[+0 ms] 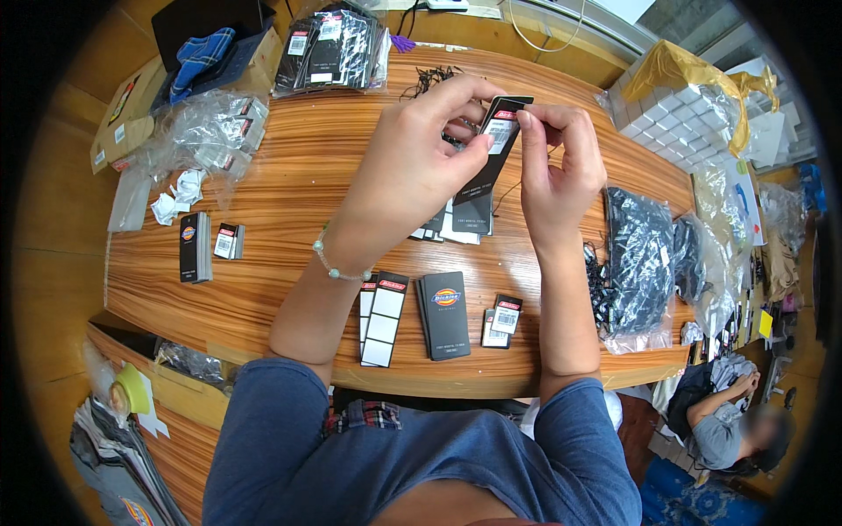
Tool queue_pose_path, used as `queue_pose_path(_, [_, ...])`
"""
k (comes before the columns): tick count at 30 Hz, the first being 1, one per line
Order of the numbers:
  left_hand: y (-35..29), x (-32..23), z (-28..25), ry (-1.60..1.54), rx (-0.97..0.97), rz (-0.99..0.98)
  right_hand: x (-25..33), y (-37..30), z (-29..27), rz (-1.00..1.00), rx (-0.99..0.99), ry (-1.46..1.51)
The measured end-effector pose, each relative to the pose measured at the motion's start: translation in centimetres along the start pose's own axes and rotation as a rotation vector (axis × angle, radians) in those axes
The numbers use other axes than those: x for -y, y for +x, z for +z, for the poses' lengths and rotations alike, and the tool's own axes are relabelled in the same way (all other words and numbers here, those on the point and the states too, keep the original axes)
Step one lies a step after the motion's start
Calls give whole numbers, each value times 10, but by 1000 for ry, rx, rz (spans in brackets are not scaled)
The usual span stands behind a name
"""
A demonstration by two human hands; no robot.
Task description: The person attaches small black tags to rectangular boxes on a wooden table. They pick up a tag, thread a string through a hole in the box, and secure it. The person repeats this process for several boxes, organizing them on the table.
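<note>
Wood-grain planks run across the bench (pixel 289 193), which fills the middle of the frame under both raised forearms. Just above centre, the left hand (pixel 417 158) is closed in a pinch, thumb and forefinger gripping the upper edge of a black hang tag (pixel 493 153). The right hand (pixel 554 162) is closed too, its fingertips meeting on the tag's top corner, where a white label (pixel 501 133) sits. Whether a thin string is caught between those fingers I cannot tell.

The tag is held in the air above the bench, its long axis tilted, top end toward the upper right of the frame and bottom end down to the lower left. To do this step well, I judge the left pinch should keep the card steady while the right fingertips work only at the top end, so the card does not bend.

Directly beneath the hands lies a loose pile of tags (pixel 456 219). Nearer the lower edge are white-faced tags (pixel 382 317), a black card stack (pixel 445 314) and small labelled tags (pixel 502 320). At right a clear bag of black cords (pixel 638 259) rests; at upper left lie crumpled plastic bags (pixel 210 131), and at top centre bagged tags (pixel 331 48). A second person (pixel 732 421) sits at lower right.
</note>
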State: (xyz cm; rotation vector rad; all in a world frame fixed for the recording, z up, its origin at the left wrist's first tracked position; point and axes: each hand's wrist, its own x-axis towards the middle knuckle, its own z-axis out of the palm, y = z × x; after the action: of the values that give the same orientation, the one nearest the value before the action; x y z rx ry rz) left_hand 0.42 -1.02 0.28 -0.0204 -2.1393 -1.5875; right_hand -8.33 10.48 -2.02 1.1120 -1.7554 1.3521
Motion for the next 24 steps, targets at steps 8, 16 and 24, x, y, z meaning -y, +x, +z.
queue_pose_path(8, [2,5,-1,105,-82,90,-3,2,-1,33,122,2])
queue_pose_path(16, [2,3,2,105,-74,45,1,1,-2,75,110,1])
queue_pose_path(24, [-1,2,6,125,-76,64,3,-2,0,128,84,-18])
